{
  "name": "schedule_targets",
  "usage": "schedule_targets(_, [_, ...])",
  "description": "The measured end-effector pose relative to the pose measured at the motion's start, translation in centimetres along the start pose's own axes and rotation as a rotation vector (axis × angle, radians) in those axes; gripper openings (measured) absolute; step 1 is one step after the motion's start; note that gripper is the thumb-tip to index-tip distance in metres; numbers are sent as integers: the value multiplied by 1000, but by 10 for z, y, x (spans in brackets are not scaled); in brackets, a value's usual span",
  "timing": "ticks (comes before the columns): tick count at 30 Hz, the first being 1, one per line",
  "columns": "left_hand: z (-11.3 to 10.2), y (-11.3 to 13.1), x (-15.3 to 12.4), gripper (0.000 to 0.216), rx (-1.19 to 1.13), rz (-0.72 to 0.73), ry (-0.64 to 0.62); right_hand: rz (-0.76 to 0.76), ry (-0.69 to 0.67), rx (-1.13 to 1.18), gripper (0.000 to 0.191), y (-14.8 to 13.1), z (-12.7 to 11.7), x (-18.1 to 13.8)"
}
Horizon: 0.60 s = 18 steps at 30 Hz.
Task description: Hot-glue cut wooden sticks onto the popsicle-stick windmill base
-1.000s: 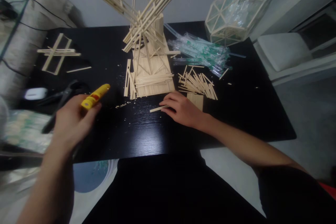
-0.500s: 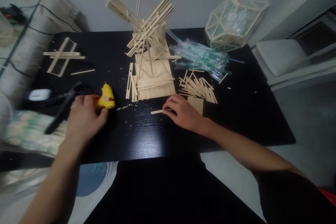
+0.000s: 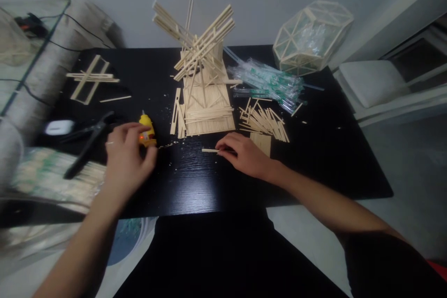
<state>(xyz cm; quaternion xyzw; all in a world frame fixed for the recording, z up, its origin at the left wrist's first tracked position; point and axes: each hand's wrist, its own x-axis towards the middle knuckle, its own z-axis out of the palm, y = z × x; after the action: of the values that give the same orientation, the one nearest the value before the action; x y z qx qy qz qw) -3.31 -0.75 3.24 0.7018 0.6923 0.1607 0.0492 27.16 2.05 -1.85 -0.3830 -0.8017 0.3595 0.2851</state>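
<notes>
My left hand is wrapped round a small yellow glue gun that rests on the black table, nozzle pointing away from me. My right hand lies on the table with its fingers pinched on one end of a short wooden stick lying flat. Just beyond both hands stands a windmill-like model of wooden sticks on a flat stick base. A loose pile of cut sticks lies right of the base, close to my right hand.
Black pliers and a white object lie left of the glue gun. A stick frame sits at the back left. Plastic-wrapped packets and a faceted stick-and-film dome occupy the back right. A pale seat stands beyond the table's right edge.
My left hand has brought the glue gun down from the air onto the table and moved it right, toward the model. My right hand has stayed on the stick.
</notes>
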Motion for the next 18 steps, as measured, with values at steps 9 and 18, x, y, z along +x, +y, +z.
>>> schedule_targets(9, [27,49,-10,33,-700,-12,-310,338,-52,676,21,-1,-7,3])
schedule_targets(18, [44,51,-9,32,-871,-71,-319,346,-37,665,23,-1,-3,3])
